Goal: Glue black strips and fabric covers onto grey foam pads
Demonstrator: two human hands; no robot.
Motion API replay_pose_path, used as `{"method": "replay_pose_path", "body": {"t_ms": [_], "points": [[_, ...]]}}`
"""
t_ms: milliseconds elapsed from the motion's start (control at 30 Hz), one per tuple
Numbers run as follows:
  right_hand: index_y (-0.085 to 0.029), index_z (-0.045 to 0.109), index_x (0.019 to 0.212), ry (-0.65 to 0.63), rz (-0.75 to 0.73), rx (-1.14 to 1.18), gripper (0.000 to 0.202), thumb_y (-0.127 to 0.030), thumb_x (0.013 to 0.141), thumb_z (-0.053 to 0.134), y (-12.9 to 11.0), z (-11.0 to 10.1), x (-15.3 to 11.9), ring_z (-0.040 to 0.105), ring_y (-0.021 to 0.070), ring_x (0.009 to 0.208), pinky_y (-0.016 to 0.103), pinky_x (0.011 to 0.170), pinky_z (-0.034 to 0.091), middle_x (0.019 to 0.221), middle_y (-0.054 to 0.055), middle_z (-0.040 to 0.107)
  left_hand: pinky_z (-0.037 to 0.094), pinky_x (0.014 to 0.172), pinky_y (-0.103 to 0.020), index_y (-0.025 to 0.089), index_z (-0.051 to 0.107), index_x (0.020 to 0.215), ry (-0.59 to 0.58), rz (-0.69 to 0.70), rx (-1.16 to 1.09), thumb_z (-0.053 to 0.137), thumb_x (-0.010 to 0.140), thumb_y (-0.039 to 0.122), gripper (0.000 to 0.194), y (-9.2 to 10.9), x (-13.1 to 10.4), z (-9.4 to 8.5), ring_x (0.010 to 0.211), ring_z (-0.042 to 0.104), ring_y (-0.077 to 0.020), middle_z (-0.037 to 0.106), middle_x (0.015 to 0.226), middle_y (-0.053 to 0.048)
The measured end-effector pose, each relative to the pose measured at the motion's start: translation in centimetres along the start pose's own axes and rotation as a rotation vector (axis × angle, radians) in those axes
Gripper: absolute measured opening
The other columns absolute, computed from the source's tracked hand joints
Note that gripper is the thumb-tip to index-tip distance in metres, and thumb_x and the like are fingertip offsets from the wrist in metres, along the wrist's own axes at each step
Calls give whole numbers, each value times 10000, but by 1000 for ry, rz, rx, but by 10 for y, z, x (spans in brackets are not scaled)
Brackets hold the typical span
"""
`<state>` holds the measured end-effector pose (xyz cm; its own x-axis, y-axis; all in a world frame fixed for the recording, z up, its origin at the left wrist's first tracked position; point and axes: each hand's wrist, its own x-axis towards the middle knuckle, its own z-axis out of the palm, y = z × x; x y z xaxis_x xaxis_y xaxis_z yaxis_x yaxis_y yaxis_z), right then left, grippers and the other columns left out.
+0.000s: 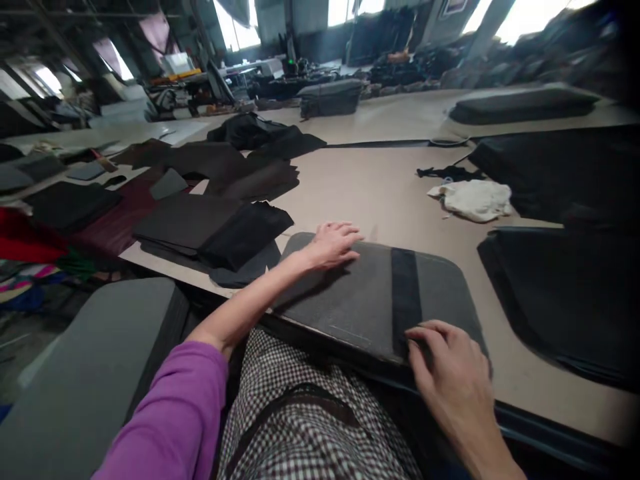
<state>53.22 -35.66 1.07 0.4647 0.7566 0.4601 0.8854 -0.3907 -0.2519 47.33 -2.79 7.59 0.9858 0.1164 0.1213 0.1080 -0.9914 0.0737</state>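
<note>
A dark grey panel [360, 293] with rounded corners lies flat at the table's front edge. Across its right part runs a black strip [406, 287] from the far edge to the near one. My left hand [334, 245] is over the panel's far left part, its fingers stretched out and slightly apart, with nothing in it. At the near end of the strip is my right hand [447, 357], with thumb and index finger pinched together on the strip's end. Its other fingers are curled over the panel's near right part.
Stacked dark fabric pieces [200, 227] lie left of the panel. To the right are a black stack [565, 300] and a white cloth bundle [475, 199]. A grey stack [90, 367] stands at lower left, beside the table [360, 180].
</note>
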Motion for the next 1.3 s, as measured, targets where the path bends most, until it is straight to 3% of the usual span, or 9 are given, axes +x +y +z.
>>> {"method": "replay_pose_path", "body": {"t_ms": [167,333,433,567,767,867,1000,1133,1300], "points": [[-224,626,1123,111,9,112,190,-331,1019,509,-15,-2,7,633,288,1052,433,874,474,1183,107,648,328,1127,-531,214,636,1366,-169,-55,362,767,829,138,558,-93,-104,-56,1443,444,-348,587,1489,-165],[-257,628,1115,210,-47,189,149,-242,1007,527,-28,12,21,687,244,995,400,834,546,1133,78,684,401,994,-431,226,726,1190,-282,-116,466,833,762,150,448,-154,-159,-51,1270,570,-317,635,1396,-140],[-272,628,1108,225,-114,193,164,-201,988,541,-33,14,29,711,226,972,375,812,584,1110,62,701,399,947,-421,203,754,961,-193,-26,514,685,900,151,106,-161,-160,-40,1109,615,-279,705,1143,-115],[-279,633,1101,214,-131,204,177,-192,987,529,-38,7,30,724,221,961,366,801,612,1090,55,713,405,889,-424,210,723,821,-120,58,549,552,954,103,241,-155,-155,-30,958,606,-267,686,933,-99],[-278,655,1099,198,-132,250,177,-201,984,544,-40,-1,22,729,228,959,367,795,626,1084,55,722,438,895,-412,184,709,896,-77,0,522,506,943,76,235,-156,-150,-36,979,633,-270,705,1003,-123],[-272,648,1101,201,-127,300,174,-191,999,532,-45,-9,25,721,226,960,372,806,621,1074,56,721,467,924,-389,175,676,988,108,-159,315,486,954,131,198,-139,-147,-65,1052,653,-262,701,1171,-141],[-261,622,1194,171,-126,424,209,-184,1022,531,-62,-29,38,686,232,1097,414,962,596,1172,79,692,511,860,-325,209,622,1021,325,-323,-325,485,1003,356,201,-84,-146,-110,994,672,-209,702,1161,-77],[-272,561,1371,139,-172,569,367,-208,1010,576,-84,-48,56,582,272,1307,506,1140,510,1372,117,593,511,748,-278,208,619,973,143,-368,-944,622,946,510,303,-13,-147,-126,782,640,-156,654,889,-10],[-329,430,1572,-32,-308,726,676,-214,950,670,-108,-54,66,414,295,1487,522,1220,439,1608,105,378,501,713,-259,183,620,934,-186,-396,-1398,709,904,486,318,56,-156,-101,743,606,-134,620,835,-11]]}}
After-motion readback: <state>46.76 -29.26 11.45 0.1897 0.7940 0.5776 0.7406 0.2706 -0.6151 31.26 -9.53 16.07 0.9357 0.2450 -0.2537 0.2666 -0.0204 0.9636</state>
